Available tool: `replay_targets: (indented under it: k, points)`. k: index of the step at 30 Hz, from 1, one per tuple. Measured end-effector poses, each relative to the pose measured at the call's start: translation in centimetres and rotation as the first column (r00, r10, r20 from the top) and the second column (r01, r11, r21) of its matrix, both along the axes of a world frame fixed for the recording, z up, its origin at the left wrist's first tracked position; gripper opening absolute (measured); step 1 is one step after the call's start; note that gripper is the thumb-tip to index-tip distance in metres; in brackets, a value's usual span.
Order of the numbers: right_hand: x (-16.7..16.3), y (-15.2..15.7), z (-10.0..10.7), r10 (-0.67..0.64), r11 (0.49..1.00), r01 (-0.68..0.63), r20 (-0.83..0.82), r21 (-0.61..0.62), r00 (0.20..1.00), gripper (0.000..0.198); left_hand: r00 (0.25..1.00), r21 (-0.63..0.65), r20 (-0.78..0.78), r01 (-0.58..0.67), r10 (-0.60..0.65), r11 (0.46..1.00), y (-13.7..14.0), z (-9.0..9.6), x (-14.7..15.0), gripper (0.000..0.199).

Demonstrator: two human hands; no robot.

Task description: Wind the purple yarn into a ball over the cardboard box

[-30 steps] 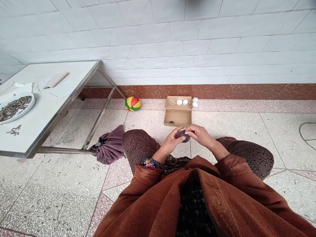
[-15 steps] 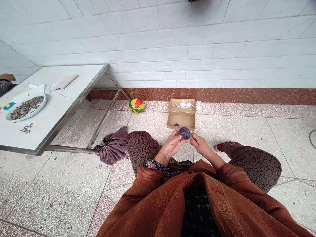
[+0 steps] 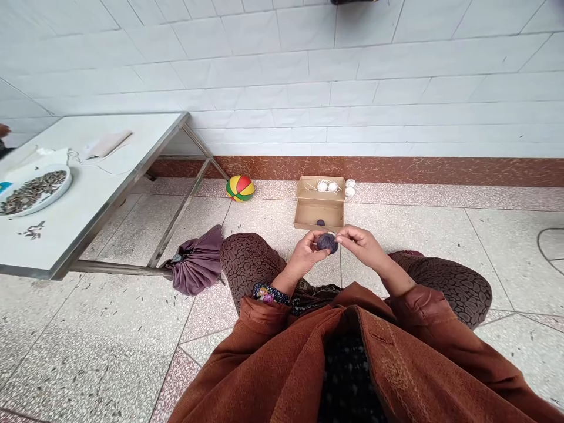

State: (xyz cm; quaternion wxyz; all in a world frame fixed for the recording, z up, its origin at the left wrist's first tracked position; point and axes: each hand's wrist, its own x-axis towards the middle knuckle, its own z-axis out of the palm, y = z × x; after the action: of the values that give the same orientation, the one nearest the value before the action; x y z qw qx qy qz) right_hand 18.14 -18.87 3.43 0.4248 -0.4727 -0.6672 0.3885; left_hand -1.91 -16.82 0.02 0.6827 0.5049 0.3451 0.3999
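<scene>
A ball of dark purple yarn [image 3: 327,242] rests in my left hand [image 3: 305,255], with the thumb in front and the fingers curled around its left side. My right hand [image 3: 360,244] is at the ball's upper right, thumb and fingertips pinched on what looks like its thin strand. Just beyond both hands an open cardboard box [image 3: 308,212] stands on the floor. Inside its near half lies a smaller dark purple ball [image 3: 320,222]. White yarn balls [image 3: 328,186] sit in the raised lid half, and further white balls [image 3: 350,187] lie on the floor beside it.
On the left stands a metal-framed table [image 3: 150,130] bearing a white dish [image 3: 66,183] of seeds and a folded cloth [image 3: 109,144]. A coloured ball [image 3: 240,188] and a purple cloth bag [image 3: 198,264] are by its legs. Another person's hand [image 3: 3,130] shows at the far left.
My right hand has moved up and over the top right of the yarn ball. The ball has turned and shifted slightly in my left hand. The view has moved a little to the right.
</scene>
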Motion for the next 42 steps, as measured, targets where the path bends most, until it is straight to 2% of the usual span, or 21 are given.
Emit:
replay_targets:
  k: [2, 4, 6, 8, 11, 13, 15, 18, 21, 23, 26, 28, 30, 32, 35, 37, 39, 42]
  points:
    - [0.0, 1.3, -0.3, -0.053, 0.998, 0.053, 0.0, 0.017, 0.999, 0.029, 0.994, -0.001, 0.035, 0.108, -0.108, 0.994, -0.3, 0.4, 0.0, 0.058]
    - [-0.2, 2.0, -1.6, -0.119, 0.993, 0.119, 0.011, -0.001, 0.993, 0.031, 0.982, -0.02, 0.104, 0.161, -0.158, 0.987, -0.6, 0.8, 0.0, 0.068]
    - [-0.5, 1.9, -3.3, -0.158, 0.986, 0.16, 0.044, -0.044, 0.986, 0.032, 0.979, -0.051, 0.172, 0.12, -0.11, 0.991, -0.6, 1.0, 0.1, 0.068]
    - [-0.9, 0.9, -5.1, -0.151, 0.985, 0.159, 0.103, -0.068, 0.983, 0.031, 0.977, -0.095, 0.215, 0.023, -0.002, 0.995, -0.5, 0.9, 0.1, 0.06]
    - [-1.8, -1.1, -6.4, -0.061, 0.996, 0.071, 0.188, -0.046, 0.98, 0.029, 0.966, -0.163, 0.229, -0.08, 0.117, 0.983, -0.2, 0.4, 0.2, 0.054]
    - [-2.1, -2.1, -6.1, 0.045, 0.999, -0.043, 0.227, -0.014, 0.973, 0.028, 0.966, -0.179, 0.203, -0.125, 0.161, 0.976, 0.1, 0.0, 0.2, 0.054]
    - [-2.2, -2.6, -4.9, 0.133, 0.989, -0.143, 0.261, 0.021, 0.956, 0.026, 0.973, -0.161, 0.149, -0.155, 0.179, 0.975, 0.2, -0.3, 0.3, 0.054]
    - [-1.5, -2.0, -2.6, 0.147, 0.98, -0.178, 0.281, 0.086, 0.948, 0.024, 0.986, -0.1, 0.065, -0.146, 0.153, 0.984, 0.2, -0.4, 0.4, 0.052]
    - [-0.4, -0.3, -1.0, 0.095, 0.979, -0.139, 0.268, 0.149, 0.959, 0.025, 0.998, -0.066, 0.013, -0.057, 0.058, 0.996, 0.0, 0.0, 0.3, 0.049]
    - [0.0, 1.0, -0.8, 0.055, 0.982, -0.096, 0.238, 0.162, 0.97, 0.026, 1.0, -0.075, 0.013, 0.021, -0.021, 0.997, -0.2, 0.4, 0.2, 0.045]
    - [-0.1, 2.3, -1.9, -0.03, 0.99, 0.008, 0.156, 0.138, 0.987, 0.029, 0.989, -0.141, 0.104, 0.124, -0.109, 0.982, -0.6, 1.0, 0.1, 0.044]
    - [-0.6, 2.4, -3.3, -0.108, 0.99, 0.096, 0.116, 0.101, 0.987, 0.031, 0.972, -0.209, 0.208, 0.152, -0.108, 0.966, -0.7, 1.2, 0.1, 0.047]
    - [-1.1, 1.8, -4.9, -0.166, 0.986, 0.161, 0.124, 0.053, 0.978, 0.033, 0.956, -0.27, 0.29, 0.13, -0.048, 0.954, -0.7, 1.3, 0.2, 0.053]
    - [-1.5, 0.7, -6.3, -0.169, 0.985, 0.169, 0.173, 0.017, 0.97, 0.034, 0.951, -0.301, 0.308, 0.066, 0.032, 0.951, -0.5, 1.1, 0.2, 0.056]
    - [-1.8, -1.3, -7.0, -0.048, 0.999, 0.046, 0.235, 0.014, 0.971, 0.034, 0.967, -0.275, 0.208, -0.087, 0.148, 0.958, -0.1, 0.3, 0.1, 0.053]
    - [-1.8, -2.2, -6.2, 0.067, 0.996, -0.079, 0.253, 0.036, 0.965, 0.033, 0.975, -0.209, 0.087, -0.184, 0.206, 0.96, 0.2, -0.2, 0.0, 0.051]
    - [-1.7, -2.4, -4.6, 0.139, 0.984, -0.163, 0.26, 0.07, 0.956, 0.031, 0.974, -0.126, -0.021, -0.227, 0.226, 0.966, 0.3, -0.5, 0.0, 0.052]
    - [-1.3, -1.1, -1.8, 0.133, 0.979, -0.166, 0.244, 0.119, 0.961, 0.029, 0.977, -0.041, -0.101, -0.19, 0.185, 0.981, 0.2, -0.5, 0.0, 0.052]
